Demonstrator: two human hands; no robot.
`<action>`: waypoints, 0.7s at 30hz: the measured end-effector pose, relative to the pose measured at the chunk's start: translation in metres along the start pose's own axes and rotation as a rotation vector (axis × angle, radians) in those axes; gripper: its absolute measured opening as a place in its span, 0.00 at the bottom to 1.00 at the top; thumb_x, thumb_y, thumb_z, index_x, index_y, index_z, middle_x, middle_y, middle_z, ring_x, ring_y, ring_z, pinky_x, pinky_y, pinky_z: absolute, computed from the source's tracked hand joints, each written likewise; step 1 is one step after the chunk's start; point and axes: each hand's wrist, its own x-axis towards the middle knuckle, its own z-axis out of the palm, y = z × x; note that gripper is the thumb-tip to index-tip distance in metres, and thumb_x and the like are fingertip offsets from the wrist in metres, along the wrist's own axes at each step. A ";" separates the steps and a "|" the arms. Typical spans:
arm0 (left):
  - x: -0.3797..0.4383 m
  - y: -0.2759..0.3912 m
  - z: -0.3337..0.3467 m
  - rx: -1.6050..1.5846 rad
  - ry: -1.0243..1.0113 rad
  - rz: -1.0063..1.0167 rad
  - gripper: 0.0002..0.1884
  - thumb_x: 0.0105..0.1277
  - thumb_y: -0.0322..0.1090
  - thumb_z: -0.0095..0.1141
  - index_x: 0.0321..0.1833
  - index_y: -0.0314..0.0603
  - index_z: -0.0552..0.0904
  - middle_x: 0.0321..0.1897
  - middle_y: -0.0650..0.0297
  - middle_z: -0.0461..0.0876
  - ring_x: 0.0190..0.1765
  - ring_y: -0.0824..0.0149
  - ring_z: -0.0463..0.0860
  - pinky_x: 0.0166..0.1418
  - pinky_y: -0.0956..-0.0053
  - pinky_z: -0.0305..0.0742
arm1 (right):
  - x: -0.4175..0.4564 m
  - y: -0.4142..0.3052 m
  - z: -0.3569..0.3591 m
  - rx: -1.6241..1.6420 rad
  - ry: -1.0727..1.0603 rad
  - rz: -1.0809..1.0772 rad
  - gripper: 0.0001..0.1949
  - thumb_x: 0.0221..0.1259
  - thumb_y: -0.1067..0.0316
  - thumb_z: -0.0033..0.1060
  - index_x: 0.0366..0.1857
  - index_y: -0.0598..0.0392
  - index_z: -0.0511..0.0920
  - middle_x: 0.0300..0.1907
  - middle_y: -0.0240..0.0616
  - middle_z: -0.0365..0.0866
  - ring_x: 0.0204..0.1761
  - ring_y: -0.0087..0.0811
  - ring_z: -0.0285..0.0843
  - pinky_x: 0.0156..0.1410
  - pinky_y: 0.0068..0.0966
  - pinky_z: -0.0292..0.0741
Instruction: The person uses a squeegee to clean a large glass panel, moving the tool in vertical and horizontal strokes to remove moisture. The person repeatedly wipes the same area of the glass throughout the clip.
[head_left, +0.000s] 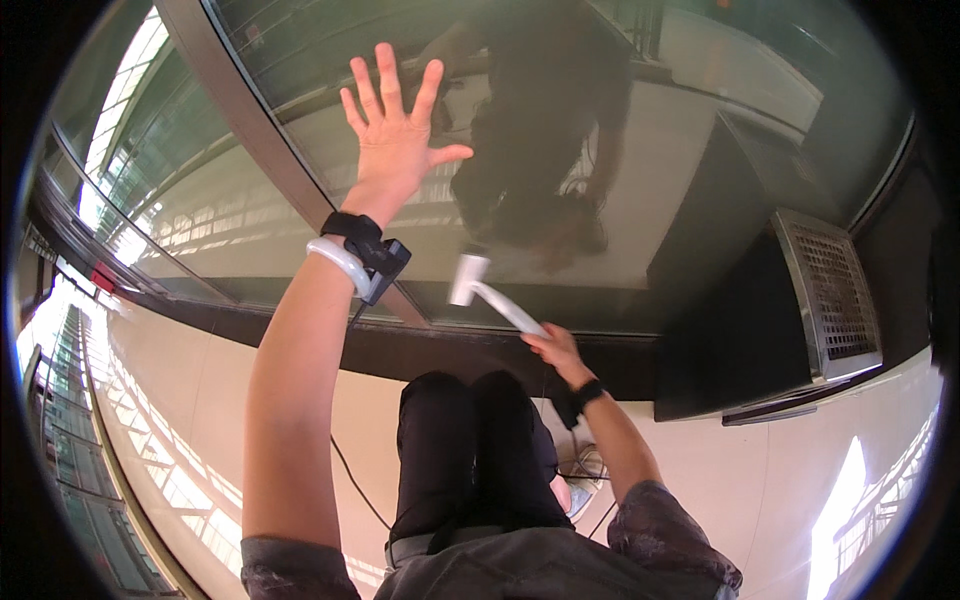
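My left hand (394, 146) is raised before a large dark glass pane (720, 172), its fingers spread and holding nothing. It looks laid against the glass, though contact is hard to confirm. A black strap with a small device (375, 251) and a pale bangle (337, 262) circle that wrist. Lower down, my right hand (559, 351) grips the white handle of a T-shaped window squeegee (510, 309). The squeegee's head is blurred and lies at the lower part of the pane; whether it touches the glass, I cannot tell. My dark reflection shows in the pane.
A metal frame post (247, 142) divides the glass on the left. At right stands a black box with a metal grille top (836, 292). A dark base strip (367, 352) runs under the pane. Thin cables (356, 480) hang beside my legs above the pale tiled floor (705, 465).
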 end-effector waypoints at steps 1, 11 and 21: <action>-0.001 0.002 -0.001 0.005 -0.004 -0.009 0.65 0.43 0.66 0.74 0.83 0.70 0.46 0.81 0.42 0.25 0.80 0.28 0.29 0.75 0.26 0.36 | -0.022 0.018 -0.031 0.170 0.048 0.052 0.20 0.55 0.49 0.74 0.39 0.55 0.83 0.24 0.27 0.80 0.23 0.17 0.74 0.26 0.19 0.66; 0.000 0.005 -0.012 0.225 -0.093 -0.005 0.68 0.47 0.70 0.70 0.83 0.47 0.42 0.79 0.33 0.23 0.79 0.25 0.30 0.75 0.29 0.42 | -0.079 0.004 -0.111 0.282 0.110 -0.157 0.15 0.68 0.57 0.59 0.24 0.50 0.72 0.18 0.22 0.66 0.20 0.16 0.59 0.26 0.20 0.54; 0.002 0.009 -0.023 0.430 -0.252 -0.070 0.67 0.51 0.77 0.60 0.83 0.43 0.41 0.79 0.31 0.26 0.79 0.25 0.33 0.77 0.34 0.48 | -0.065 -0.070 -0.112 0.515 0.242 -0.444 0.14 0.75 0.55 0.56 0.45 0.57 0.79 0.27 0.27 0.76 0.24 0.18 0.71 0.28 0.18 0.65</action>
